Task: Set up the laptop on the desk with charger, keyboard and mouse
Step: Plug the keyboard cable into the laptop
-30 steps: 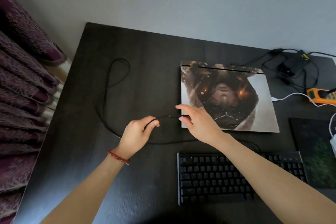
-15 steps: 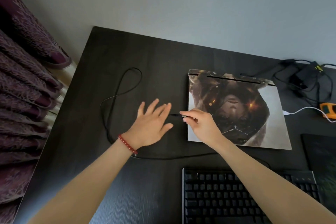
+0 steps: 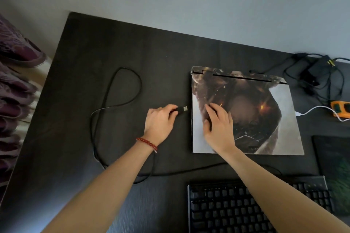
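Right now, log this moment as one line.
left hand: grip on USB plug, aimed at laptop side | right hand: flat on lid | plug: not inserted

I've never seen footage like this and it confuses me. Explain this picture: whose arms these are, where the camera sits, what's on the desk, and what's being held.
There is no machine here. The camera is worn on a person's head and looks down, so the two bare arms reaching in from the bottom are the wearer's own.

The left hand, with a red bead bracelet on its wrist, pinches a USB plug pointed at the left edge of a closed laptop; the plug has not reached it. Its black cable loops across the dark desk.

The right hand lies flat on the laptop's lid, probably steadying it.

Nearest the wearer sits a black keyboard. At far right are a dark mouse pad, a tangled charger and an orange device.
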`<state>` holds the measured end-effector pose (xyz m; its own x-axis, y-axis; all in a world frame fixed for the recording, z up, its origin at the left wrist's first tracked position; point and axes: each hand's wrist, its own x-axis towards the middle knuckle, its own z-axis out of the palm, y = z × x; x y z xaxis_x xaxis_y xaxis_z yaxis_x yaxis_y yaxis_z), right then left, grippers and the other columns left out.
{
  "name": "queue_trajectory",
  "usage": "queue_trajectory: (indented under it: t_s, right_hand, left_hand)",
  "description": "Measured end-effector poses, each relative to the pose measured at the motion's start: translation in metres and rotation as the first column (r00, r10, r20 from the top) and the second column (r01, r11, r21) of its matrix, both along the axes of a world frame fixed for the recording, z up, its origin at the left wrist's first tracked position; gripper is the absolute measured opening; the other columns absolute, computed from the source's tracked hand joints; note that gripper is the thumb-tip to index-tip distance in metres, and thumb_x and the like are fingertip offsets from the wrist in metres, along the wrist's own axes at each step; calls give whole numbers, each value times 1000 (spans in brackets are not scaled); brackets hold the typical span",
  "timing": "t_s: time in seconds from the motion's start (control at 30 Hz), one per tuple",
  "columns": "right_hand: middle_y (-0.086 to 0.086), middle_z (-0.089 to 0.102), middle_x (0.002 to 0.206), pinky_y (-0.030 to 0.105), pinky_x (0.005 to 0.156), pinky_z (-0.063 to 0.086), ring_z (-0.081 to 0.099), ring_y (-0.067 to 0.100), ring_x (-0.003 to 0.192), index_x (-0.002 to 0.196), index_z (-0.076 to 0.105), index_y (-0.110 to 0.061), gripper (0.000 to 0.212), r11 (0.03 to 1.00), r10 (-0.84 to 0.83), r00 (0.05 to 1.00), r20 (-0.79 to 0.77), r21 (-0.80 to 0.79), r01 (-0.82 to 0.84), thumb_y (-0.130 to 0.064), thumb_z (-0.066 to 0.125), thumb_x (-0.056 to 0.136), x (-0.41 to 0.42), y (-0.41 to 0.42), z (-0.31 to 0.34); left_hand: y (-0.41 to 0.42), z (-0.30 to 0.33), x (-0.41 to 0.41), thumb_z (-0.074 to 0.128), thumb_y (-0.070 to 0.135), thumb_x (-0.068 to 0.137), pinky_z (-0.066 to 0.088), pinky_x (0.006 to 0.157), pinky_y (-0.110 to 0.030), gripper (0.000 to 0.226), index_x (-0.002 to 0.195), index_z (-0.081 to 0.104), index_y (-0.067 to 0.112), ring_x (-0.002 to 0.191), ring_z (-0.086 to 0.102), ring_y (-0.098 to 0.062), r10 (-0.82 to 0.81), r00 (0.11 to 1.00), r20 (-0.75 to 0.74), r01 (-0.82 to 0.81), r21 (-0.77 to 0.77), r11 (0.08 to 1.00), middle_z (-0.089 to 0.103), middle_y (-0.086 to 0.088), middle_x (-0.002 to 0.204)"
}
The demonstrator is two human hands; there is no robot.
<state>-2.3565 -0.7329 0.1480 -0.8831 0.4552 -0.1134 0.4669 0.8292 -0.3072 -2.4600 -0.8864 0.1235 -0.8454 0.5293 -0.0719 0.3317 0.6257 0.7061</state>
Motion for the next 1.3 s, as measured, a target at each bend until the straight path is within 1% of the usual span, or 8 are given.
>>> queue_trajectory:
  t_s: [0.07,0.17,0.43,0.67,0.83,0.97,1.2,1.3]
  right_hand:
    - [9,43,138,53,113,14,35,26,133,132,46,-12,46,1000,5,1000,-11,28,-5,-11,50,86,2,-3,-7]
    - [9,43,138,50,114,9,34,25,134,132,46,-12,47,999,-17,999,-42,38,18,-11,48,85,2,-5,-14]
    - [10,49,135,52,112,14,38,28,131,129,48,-11,53,992,-38,996,-81,120,48,-24,28,82,1,-10,-21]
    - [11,51,133,56,110,21,41,28,130,128,49,-10,53,986,-29,998,-61,162,39,-23,27,82,1,-11,-22]
    - [11,52,133,56,110,21,42,29,129,128,49,-9,52,984,-22,998,-59,174,32,-22,28,82,1,-11,-22]
    - [11,51,133,56,111,21,42,28,130,128,49,-10,52,985,-31,998,-53,167,40,-23,28,82,1,-11,-22]
    - [11,52,132,55,110,21,43,28,129,127,50,-10,51,983,-24,998,-54,183,34,-23,29,83,1,-10,-24]
    - [11,53,132,56,110,22,44,28,129,127,50,-10,51,982,-22,998,-53,187,32,-22,29,82,0,-10,-24]
  left_hand:
    - [7,-6,4,54,22,90,36,83,-32,22,109,66,18,82,62,-22,-2,998,-60,2,1,1000,71,-4,82]
    - [12,-12,2,55,22,90,27,80,-29,22,108,67,19,93,57,-21,20,998,-60,-20,15,1000,71,0,90]
    - [14,-15,-8,61,21,87,23,76,-29,17,100,72,21,89,55,-22,27,994,-110,-27,1,1000,68,2,86]
    - [9,-15,-9,61,18,87,20,79,-29,16,98,73,21,89,53,-24,-46,991,-122,44,-19,999,66,1,86]
    - [13,-16,-4,62,18,86,25,80,-33,15,96,73,19,89,54,-26,39,991,-128,-43,-26,999,66,-1,85]
    - [22,-15,-6,59,18,88,21,80,-30,17,97,73,19,91,52,-25,134,985,-111,-137,-27,990,66,-1,87]
    - [28,-16,-16,57,21,89,14,76,-26,18,100,72,23,96,48,-23,147,984,-97,-151,-32,988,65,0,91]
    - [31,-16,-16,57,21,89,15,77,-26,19,101,72,22,96,49,-24,167,982,-93,-171,-32,985,65,0,91]
